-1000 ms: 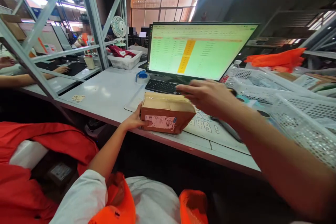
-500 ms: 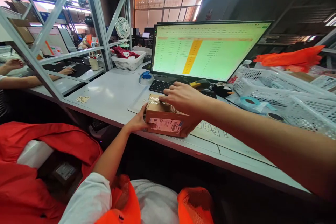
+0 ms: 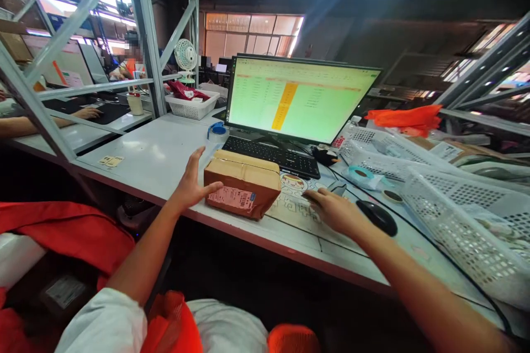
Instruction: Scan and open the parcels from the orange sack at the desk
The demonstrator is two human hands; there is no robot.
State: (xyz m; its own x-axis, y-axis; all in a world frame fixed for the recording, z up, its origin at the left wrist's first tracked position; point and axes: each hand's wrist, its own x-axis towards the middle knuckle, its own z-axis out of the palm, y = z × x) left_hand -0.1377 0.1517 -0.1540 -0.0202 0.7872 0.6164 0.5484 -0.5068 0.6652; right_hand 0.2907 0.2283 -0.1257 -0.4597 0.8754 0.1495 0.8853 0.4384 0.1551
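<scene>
A taped brown cardboard box [image 3: 242,176] rests at the desk's front edge, its pinkish shipping label facing me. My left hand [image 3: 190,187] is at the box's left end, fingers stretched up and apart. Its thumb lies over the front left corner by the label. To the right of the box, my right hand [image 3: 331,210] is low over the printed desk mat [image 3: 290,210], palm down with fingers curled. A dark tip shows at its fingertips and a greyish object [image 3: 338,188] just beyond the knuckles; the hand hides most of what it holds.
Behind the box stand a black keyboard [image 3: 269,154] and a monitor [image 3: 302,99]. A black mouse [image 3: 376,218], tape rolls and white plastic baskets [image 3: 459,231] lie to the right. Blue tape [image 3: 217,131] sits left of the keyboard. A co-worker's hand [image 3: 88,113] is beyond the metal frame.
My right hand has left the box top, where it held a yellow-and-black tool, and moved down right to the mat. My left hand's fingers have spread from their grip on the box.
</scene>
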